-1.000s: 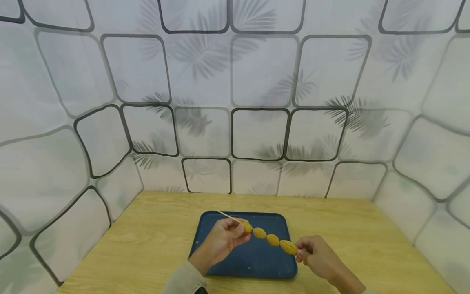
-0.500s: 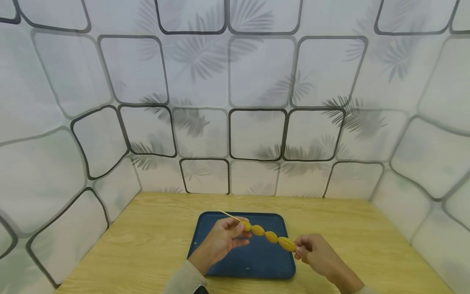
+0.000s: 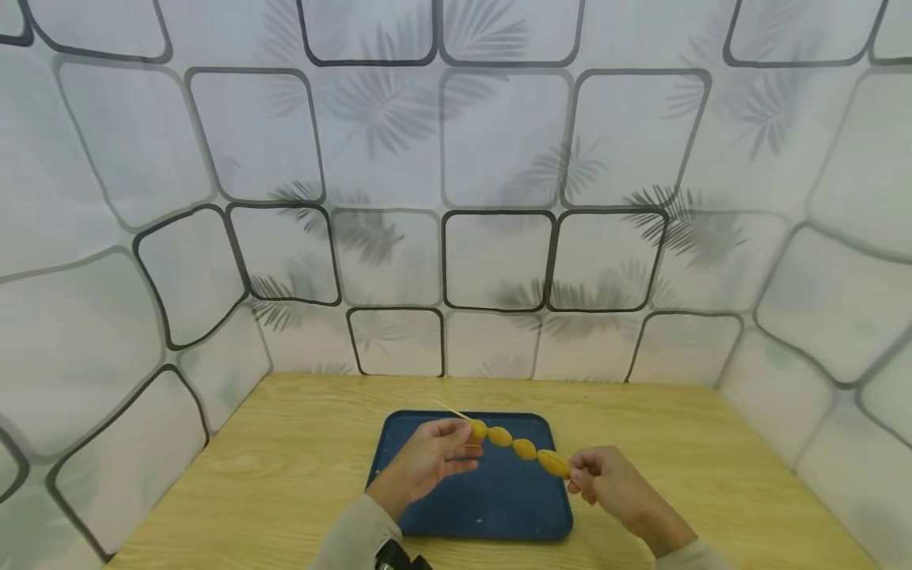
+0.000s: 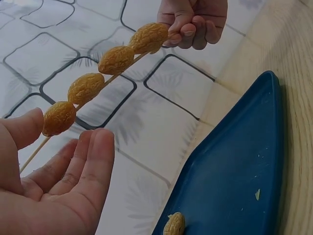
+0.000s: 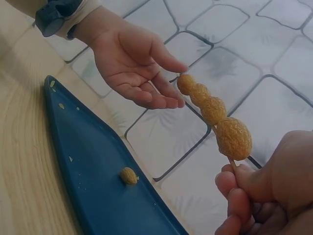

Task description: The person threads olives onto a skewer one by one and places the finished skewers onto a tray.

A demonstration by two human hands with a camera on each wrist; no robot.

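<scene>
A thin wooden skewer carries several oval, golden-brown, wrinkled pieces (image 3: 524,449), threaded in a row. My right hand (image 3: 609,483) pinches the stick's near end, just below the largest piece (image 5: 234,139). At the other end is my left hand (image 3: 435,459), its fingers loosely extended and spread. Its thumb tip is at the end piece (image 4: 59,118); whether it touches cannot be told. Bare stick (image 4: 35,155) sticks out beyond that piece. Both hands hold their place above a dark blue tray (image 3: 492,507). One loose oval piece (image 5: 129,176) lies on it, hidden in the head view.
The tray rests on a light wood-grain table (image 3: 271,467), with small crumbs (image 4: 257,194) on it. A pale curtain (image 3: 499,158) with dark rounded squares and leaf prints encloses the back and both sides. A black device (image 5: 49,21) sits on the left wrist.
The left fingers have loosened and spread away from the end piece, where they were closer around it. The skewer and right hand have risen slightly. Everything has shifted a little left in view.
</scene>
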